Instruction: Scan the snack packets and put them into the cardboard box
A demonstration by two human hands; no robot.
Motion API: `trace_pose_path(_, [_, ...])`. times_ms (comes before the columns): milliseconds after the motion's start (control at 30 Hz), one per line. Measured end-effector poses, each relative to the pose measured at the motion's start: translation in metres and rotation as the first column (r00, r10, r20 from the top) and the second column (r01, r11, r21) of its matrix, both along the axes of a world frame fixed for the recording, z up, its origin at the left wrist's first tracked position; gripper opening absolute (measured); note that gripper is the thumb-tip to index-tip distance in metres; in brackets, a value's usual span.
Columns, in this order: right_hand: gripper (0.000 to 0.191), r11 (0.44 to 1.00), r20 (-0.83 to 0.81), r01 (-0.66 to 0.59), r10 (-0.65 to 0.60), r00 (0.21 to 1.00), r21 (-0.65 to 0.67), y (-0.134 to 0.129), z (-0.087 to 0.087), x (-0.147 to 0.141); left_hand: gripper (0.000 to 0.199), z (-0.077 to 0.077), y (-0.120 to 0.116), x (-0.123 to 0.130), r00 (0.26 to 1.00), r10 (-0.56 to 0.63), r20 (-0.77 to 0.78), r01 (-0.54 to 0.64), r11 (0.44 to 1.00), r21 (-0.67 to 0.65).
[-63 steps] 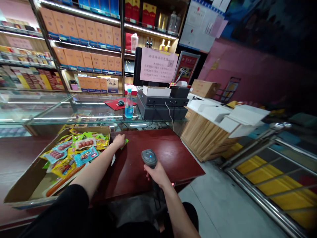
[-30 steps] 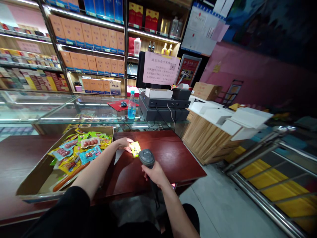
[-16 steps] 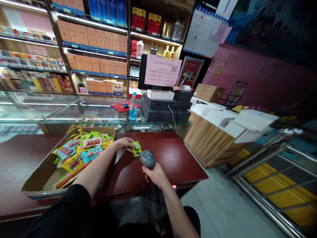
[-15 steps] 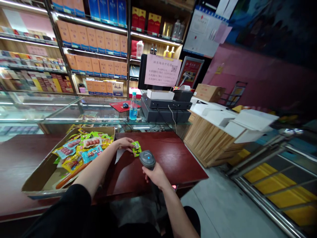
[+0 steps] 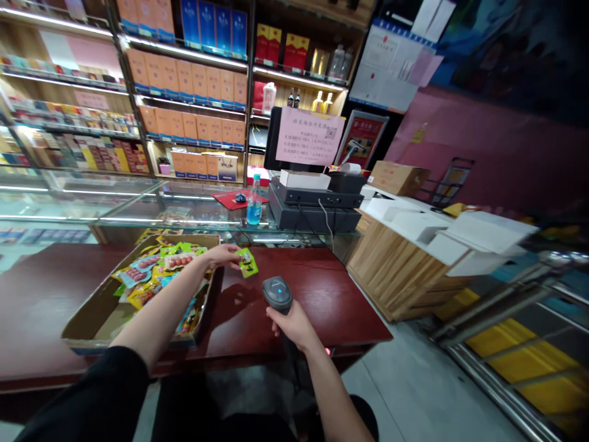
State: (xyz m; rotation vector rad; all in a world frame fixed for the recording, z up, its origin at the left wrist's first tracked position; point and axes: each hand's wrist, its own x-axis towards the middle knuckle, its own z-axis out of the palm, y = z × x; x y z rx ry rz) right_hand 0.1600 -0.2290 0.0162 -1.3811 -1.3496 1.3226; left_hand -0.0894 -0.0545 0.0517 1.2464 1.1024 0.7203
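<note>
Head view, entries listed near to far.

Item: right hand (image 5: 293, 322), fingers wrapped round the handle of a grey handheld scanner (image 5: 277, 292); small blue light on top; whether a finger presses a trigger cannot be told.

Item: left hand (image 5: 224, 255), fingers narrow, pinching one edge of a small green packet (image 5: 247, 263). Packet lies beyond and left of the scanner head, apart from it, above the red-brown tabletop (image 5: 317, 301).

Change noted: half a second ago the packet sat just beside the scanner head; the left hand has since drawn back toward the carton and the gap has widened. Judged meaning: the packet is no longer presented closely to the scanner, so that close pass looks broken off or done; no reading is visible.

Item: open carton (image 5: 102, 316), left, under the left forearm; assorted snack packets (image 5: 138, 294) inside.

Beyond: glass counter, blue-liquid bottle (image 5: 254, 205), monitor bearing a pink notice (image 5: 308, 136).
</note>
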Motion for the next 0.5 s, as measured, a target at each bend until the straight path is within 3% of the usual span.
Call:
trace_pose_path(33, [0.029, 0.999, -0.020, -0.032, 0.032, 0.999, -0.001, 0.000, 0.005, -0.004, 0.043, 0.013, -0.009, -0.020, 0.997, 0.065, -0.028, -0.063, 0.996, 0.068])
trace_pose_path(67, [0.030, 0.998, -0.044, -0.068, 0.068, 0.997, 0.005, -0.001, 0.011, -0.011, 0.045, 0.026, -0.021, -0.039, 0.974, 0.212, -0.081, -0.195, 0.964, 0.179])
trace_pose_path(133, [0.032, 0.991, -0.099, -0.119, 0.124, 0.987, 0.055, -0.002, 0.024, -0.029, 0.050, 0.046, -0.060, -0.067, 0.879, 0.456, -0.141, -0.356, 0.823, 0.443])
trace_pose_path(200, [0.034, 0.980, -0.147, -0.122, 0.145, 0.979, 0.155, -0.004, 0.035, -0.055, 0.050, 0.052, -0.110, -0.070, 0.796, 0.600, -0.084, -0.444, 0.671, 0.594])
trace_pose_path(233, [0.035, 0.970, -0.167, -0.121, 0.158, 0.973, 0.211, -0.006, 0.040, -0.070, 0.050, 0.049, -0.135, -0.062, 0.796, 0.603, -0.052, -0.454, 0.651, 0.608])
trace_pose_path(300, [0.037, 0.940, -0.192, -0.139, 0.205, 0.960, 0.310, -0.009, 0.048, -0.098, 0.051, 0.035, -0.179, -0.033, 0.880, 0.475, 0.014, -0.413, 0.751, 0.515])
trace_pose_path(367, [0.037, 0.897, -0.145, -0.214, 0.289, 0.946, 0.386, -0.011, 0.054, -0.116, 0.055, 0.016, -0.207, -0.004, 0.869, 0.470, 0.152, -0.490, 0.782, 0.384])
trace_pose_path(400, [0.037, 0.866, -0.075, -0.273, 0.333, 0.940, 0.418, -0.010, 0.058, -0.120, 0.057, 0.007, -0.216, 0.006, 0.832, 0.509, 0.222, -0.555, 0.777, 0.297])
trace_pose_path(500, [0.027, 0.721, 0.337, -0.492, 0.364, 0.868, 0.488, -0.001, 0.082, -0.104, 0.059, -0.011, -0.234, 0.012, 0.844, 0.460, 0.276, -0.501, 0.860, 0.098])
